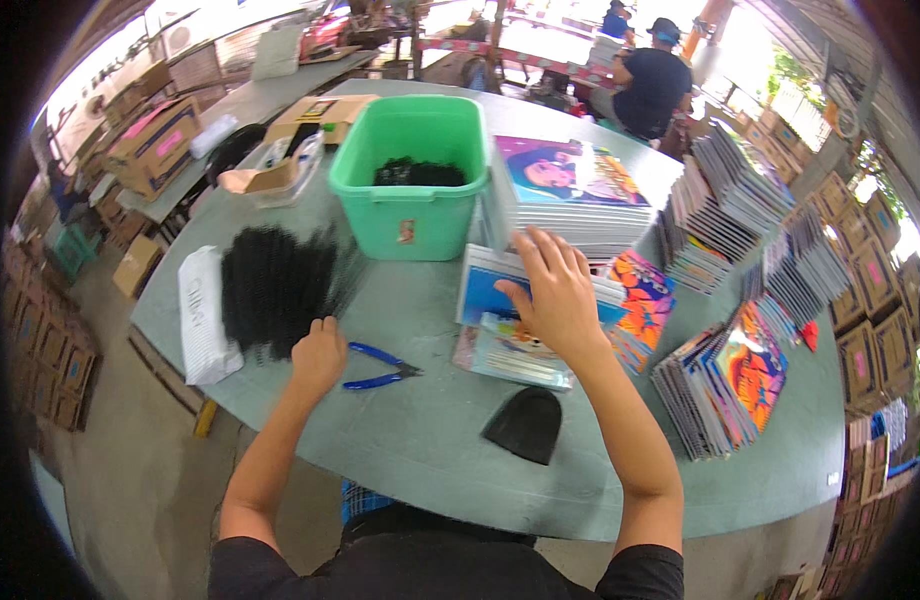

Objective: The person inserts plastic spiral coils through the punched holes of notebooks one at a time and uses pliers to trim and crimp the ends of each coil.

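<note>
My left hand (320, 352) is closed in a pinch at the lower right edge of a pile of black spiral binding coils (275, 290). A blurred coil seems to rise from its fingertips. My right hand (560, 295) lies with its fingers spread over a small stack of notebooks with a blue top cover (482, 285). More notebooks (515, 350) in lighter colours stick out below it. Blue-handled cutting pliers (380, 368) rest on the table between my hands. Near me lies a black rounded flat piece (527, 425).
A green tub (410, 225) with black bits inside stands beyond my hands. Behind my right hand is a tall notebook stack (580, 215); more stacks (720, 390) stand at the right. A white package (205, 315) lies left of the coils. A person (655, 85) sits beyond the table (430, 470).
</note>
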The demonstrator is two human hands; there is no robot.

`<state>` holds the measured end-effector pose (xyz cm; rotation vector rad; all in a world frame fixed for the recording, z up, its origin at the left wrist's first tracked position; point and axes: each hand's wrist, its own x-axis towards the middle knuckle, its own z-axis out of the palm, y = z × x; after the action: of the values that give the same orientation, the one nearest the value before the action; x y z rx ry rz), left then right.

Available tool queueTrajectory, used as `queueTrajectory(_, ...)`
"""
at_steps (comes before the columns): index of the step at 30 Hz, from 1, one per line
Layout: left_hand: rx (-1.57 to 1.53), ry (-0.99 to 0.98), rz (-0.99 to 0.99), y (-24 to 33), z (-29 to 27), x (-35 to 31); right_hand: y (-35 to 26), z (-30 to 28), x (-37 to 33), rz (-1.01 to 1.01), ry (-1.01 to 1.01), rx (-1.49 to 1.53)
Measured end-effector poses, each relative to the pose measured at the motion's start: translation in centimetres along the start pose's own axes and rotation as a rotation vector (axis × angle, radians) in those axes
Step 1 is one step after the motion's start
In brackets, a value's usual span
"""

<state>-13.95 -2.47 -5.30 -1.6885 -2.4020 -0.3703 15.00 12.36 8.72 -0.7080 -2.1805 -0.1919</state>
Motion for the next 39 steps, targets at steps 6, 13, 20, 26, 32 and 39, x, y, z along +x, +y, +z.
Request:
queueTrajectory(6, 0.021, -0.143, -0.133, -1.4, 0.7, -2.1, -1.5, 3.3, 0.4, 0.152, -0.113, 0.105)
queueTrajectory(13, -0.330, 0.381, -0.033, -0.3, -6.6, 1.8, -2.1, 2.2, -1.9, -0.233, -0.003, 0.075)
queueTrajectory(20, -1.422, 0.343, -0.084, 2.5, -13.2, 6.1, -2.9, 2.5, -1.2, 0.060, -0.211, 0.288)
queueTrajectory(26, -0.811, -0.416, 0.353, 8.8, -5.9, 4.2, -3.7, 3.8, 1.4, 0.165, -0.540, 0.077)
queueTrajectory(32, -1.050, -0.088, 0.180, 10.1, -9.9, 5.1, -4.1, 3.6, 1.3, 0.216, -0.454, 0.027)
queueTrajectory(39, -0.806, 0.115, 0.245, 12.4, -9.1, 4.6, -3.8, 3.6, 1.2, 0.282, -0.365, 0.165)
